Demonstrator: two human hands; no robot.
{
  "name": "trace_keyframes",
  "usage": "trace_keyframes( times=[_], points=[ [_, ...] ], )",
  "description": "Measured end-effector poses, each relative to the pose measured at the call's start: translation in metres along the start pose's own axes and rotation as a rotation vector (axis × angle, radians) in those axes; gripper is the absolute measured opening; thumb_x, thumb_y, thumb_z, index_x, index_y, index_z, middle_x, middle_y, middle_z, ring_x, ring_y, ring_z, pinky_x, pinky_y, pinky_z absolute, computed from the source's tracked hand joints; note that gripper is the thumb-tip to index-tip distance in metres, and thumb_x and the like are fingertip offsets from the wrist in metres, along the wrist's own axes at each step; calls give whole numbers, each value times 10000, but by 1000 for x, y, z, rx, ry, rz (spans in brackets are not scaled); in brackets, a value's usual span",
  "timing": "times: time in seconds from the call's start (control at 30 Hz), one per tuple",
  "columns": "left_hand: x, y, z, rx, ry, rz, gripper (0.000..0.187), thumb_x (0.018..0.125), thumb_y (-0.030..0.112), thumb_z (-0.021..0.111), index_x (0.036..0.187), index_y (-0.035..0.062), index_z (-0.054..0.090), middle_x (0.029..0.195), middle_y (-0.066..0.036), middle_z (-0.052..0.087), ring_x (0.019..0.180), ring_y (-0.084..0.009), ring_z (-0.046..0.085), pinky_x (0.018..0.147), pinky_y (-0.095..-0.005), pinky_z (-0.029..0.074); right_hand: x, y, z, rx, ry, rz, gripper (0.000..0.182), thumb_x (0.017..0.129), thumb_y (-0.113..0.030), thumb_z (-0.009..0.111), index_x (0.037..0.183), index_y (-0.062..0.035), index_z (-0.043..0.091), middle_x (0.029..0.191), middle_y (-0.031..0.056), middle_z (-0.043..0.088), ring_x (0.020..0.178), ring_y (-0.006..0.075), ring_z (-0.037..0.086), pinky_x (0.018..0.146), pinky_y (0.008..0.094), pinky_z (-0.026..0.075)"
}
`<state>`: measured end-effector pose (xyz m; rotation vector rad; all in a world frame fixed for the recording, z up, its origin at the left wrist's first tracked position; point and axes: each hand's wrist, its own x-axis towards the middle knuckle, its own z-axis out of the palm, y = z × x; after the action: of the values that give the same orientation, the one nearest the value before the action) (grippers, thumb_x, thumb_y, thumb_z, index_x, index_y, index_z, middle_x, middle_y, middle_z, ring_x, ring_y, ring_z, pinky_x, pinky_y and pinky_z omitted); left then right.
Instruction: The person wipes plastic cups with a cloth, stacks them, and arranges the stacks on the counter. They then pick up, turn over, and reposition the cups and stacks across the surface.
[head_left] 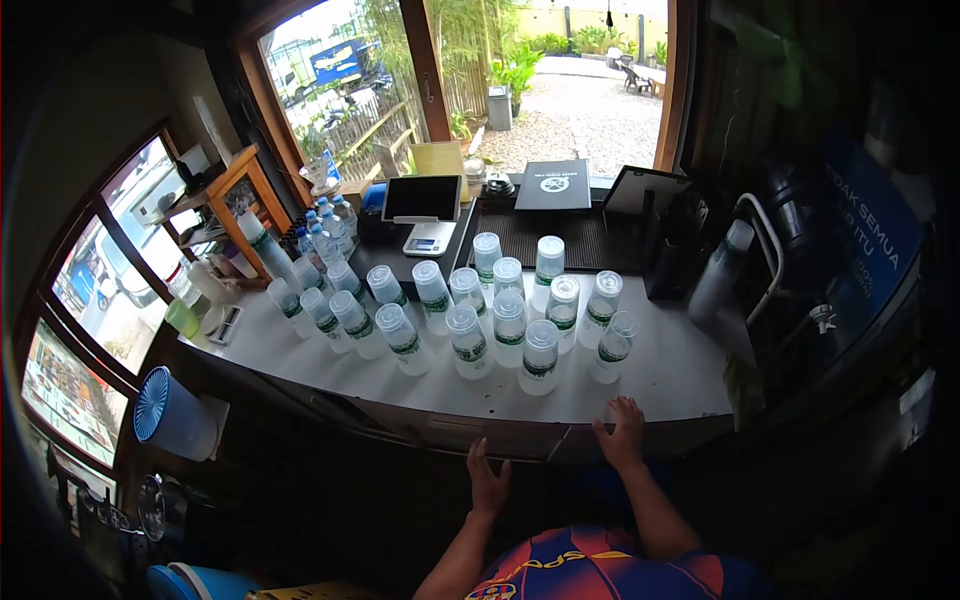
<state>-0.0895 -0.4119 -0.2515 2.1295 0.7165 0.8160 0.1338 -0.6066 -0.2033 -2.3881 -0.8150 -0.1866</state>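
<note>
Several clear plastic cups with green printed bands stand upside down in loose rows on the white counter (660, 385). My left hand (488, 480) is just in front of the counter's edge, fingers apart, holding nothing. At the counter's front edge is my right hand (621, 430), also empty with fingers spread; it is nearest to the front right cup (615, 348) but does not touch it. Another front cup (539, 357) stands farther from both hands, near the middle.
A tablet (422, 198) on a stand, a dark ribbed mat (540, 240) and a black menu board (553, 185) lie behind the cups. Water bottles (325, 235) stand at the back left. Tall cup stacks (722, 268) lean at the right. A blue-lidded container (180, 415) is at the left.
</note>
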Motion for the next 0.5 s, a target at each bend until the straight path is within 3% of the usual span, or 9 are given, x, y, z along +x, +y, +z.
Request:
trace_keyframes(
  times=[0.07, 0.17, 0.33, 0.4, 0.5],
  points=[
    [7, -19, -9, -2, 119, -32, 720, 942, 286, 681, 1505, 4, 332, 1454, -264, 415, 1382, -426, 399, 1160, -508, 333, 14, -6, -11, 207, -49, 46, 621, 908, -429, 688, 1345, -15, 535, 1381, 228, 525, 1330, 426, 451, 1126, 556, 319],
    [36, -27, -40, -44, 273, -121, 734, 959, 359, 670, 1503, -2, 333, 1431, -235, 444, 1362, -373, 441, 1138, -479, 352, 25, -18, -7, 73, 11, -192, 562, 882, -380, 722, 1281, -14, 571, 1284, 208, 575, 1223, 392, 525, 1072, 518, 373],
    [116, -36, -98, 102, 467, -95, 739, 977, 429, 645, 1497, 1, 341, 1390, -216, 482, 1306, -329, 500, 1087, -460, 402, 52, -49, 1, 393, -273, -367, 314, 874, -284, 734, 1074, -49, 679, 1105, 158, 672, 1124, 356, 597, 1035, 468, 414],
    [143, -45, -116, 61, 537, -85, 671, 990, 364, 631, 1493, 20, 350, 1374, -211, 492, 1263, -326, 523, 1062, -455, 424, 57, -57, 12, 514, -396, -401, 240, 884, -257, 727, 1017, -59, 702, 1052, 145, 693, 1090, 348, 618, 1027, 462, 422],
    [172, -45, -138, -28, 728, -175, 555, 986, 159, 591, 1477, 40, 362, 1325, -200, 506, 1156, -312, 563, 993, -437, 477, 66, -79, 22, 624, -572, -434, 211, 916, -252, 703, 1011, -65, 712, 1023, 144, 709, 1050, 339, 647, 1011, 456, 443]
  ],
)
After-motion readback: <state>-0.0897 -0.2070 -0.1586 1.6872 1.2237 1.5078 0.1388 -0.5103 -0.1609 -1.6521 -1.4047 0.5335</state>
